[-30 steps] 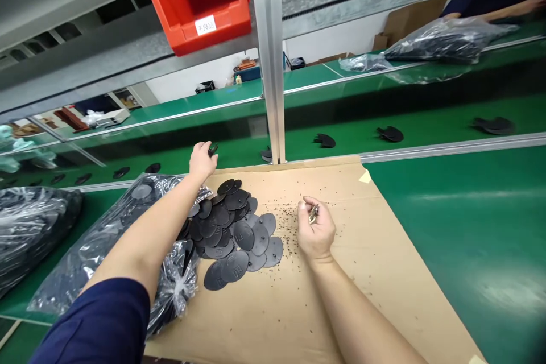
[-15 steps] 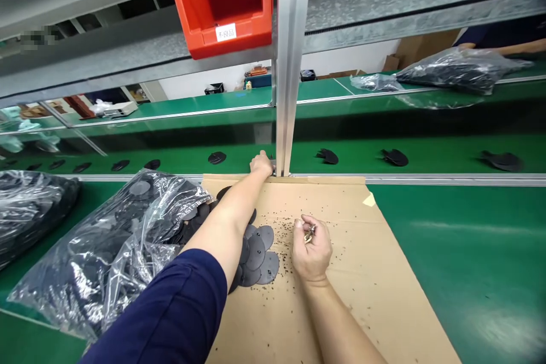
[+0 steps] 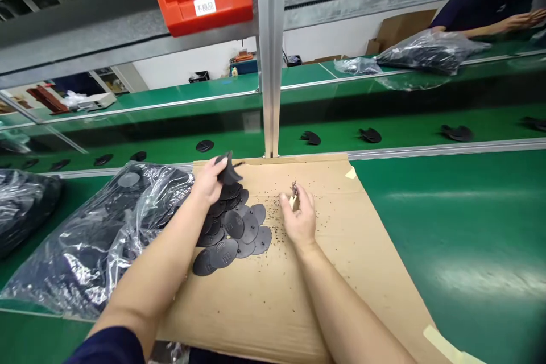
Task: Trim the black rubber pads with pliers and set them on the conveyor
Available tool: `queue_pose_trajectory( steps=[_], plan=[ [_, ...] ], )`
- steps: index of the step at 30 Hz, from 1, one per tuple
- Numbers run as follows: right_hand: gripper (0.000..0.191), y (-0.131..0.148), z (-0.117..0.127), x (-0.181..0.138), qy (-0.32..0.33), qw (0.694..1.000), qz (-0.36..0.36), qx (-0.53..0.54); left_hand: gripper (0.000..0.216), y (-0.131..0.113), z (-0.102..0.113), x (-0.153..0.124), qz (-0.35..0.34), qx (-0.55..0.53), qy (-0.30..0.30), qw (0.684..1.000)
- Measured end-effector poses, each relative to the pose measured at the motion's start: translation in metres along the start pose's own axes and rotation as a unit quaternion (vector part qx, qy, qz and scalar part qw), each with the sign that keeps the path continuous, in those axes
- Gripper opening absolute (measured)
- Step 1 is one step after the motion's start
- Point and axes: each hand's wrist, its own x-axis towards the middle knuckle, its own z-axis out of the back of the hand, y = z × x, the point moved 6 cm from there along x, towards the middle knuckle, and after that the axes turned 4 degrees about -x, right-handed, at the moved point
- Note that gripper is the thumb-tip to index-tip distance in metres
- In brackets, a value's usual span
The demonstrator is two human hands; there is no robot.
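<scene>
My left hand [image 3: 207,182] is closed on a black plastic part [image 3: 229,170] with a curved, pointed outline. It holds this part above the far end of a pile of flat black discs [image 3: 234,224]; some carry raised marks. My right hand [image 3: 300,216] curls around a small metal hand tool [image 3: 293,196], whose tip points away from me. Fingers and palm cover most of the tool, so its exact kind is unclear. Many tiny dark bits [image 3: 277,213] lie scattered on the cardboard sheet [image 3: 273,313] between the pile and my right hand.
A clear plastic bag [image 3: 85,239] of black discs lies left, another bag [image 3: 25,205] beyond it. Black parts [image 3: 310,137] sit spaced along the green strip behind the metal edge. A metal post [image 3: 269,68] and red bin [image 3: 209,5] stand ahead. A co-worker's hands [image 3: 518,21] show far right.
My left hand has come back from beside the post towards the pile and now shows a black plastic part in its grip. My right hand keeps the tool. The view has shifted.
</scene>
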Motion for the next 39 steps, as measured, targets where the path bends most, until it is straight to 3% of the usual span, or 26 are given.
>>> queue_pose_trajectory(
  steps=[2, 4, 7, 10, 14, 24, 39],
  plan=[
    [0.038, 0.015, -0.001, -0.004, 0.025, 0.998, 0.060, -0.004, 0.044, 0.011, 0.013, -0.040, 0.054, -0.087, 0.025, 0.994],
    [0.036, 0.029, -0.005, -0.010, 0.063, 0.992, 0.109, -0.010, 0.048, 0.025, 0.024, -0.071, 0.093, -0.112, 0.007, 0.989],
    [0.035, 0.047, -0.014, -0.023, 0.139, 0.975, 0.172, -0.024, 0.052, 0.044, 0.031, -0.094, 0.120, -0.133, -0.016, 0.984],
    [0.034, 0.059, -0.023, -0.036, 0.193, 0.949, 0.237, -0.079, 0.053, 0.050, 0.028, -0.097, 0.119, -0.160, 0.003, 0.980],
    [0.034, 0.061, -0.031, -0.045, 0.214, 0.928, 0.271, -0.141, 0.051, 0.049, 0.027, -0.097, 0.128, -0.173, 0.000, 0.977],
    [0.037, 0.056, -0.032, -0.046, 0.205, 0.926, 0.266, -0.172, 0.050, 0.055, 0.023, -0.105, 0.167, -0.195, 0.029, 0.966],
    [0.030, 0.061, -0.033, -0.047, 0.204, 0.912, 0.296, -0.199, 0.042, 0.061, 0.019, -0.108, 0.186, -0.219, 0.020, 0.958]
  ],
)
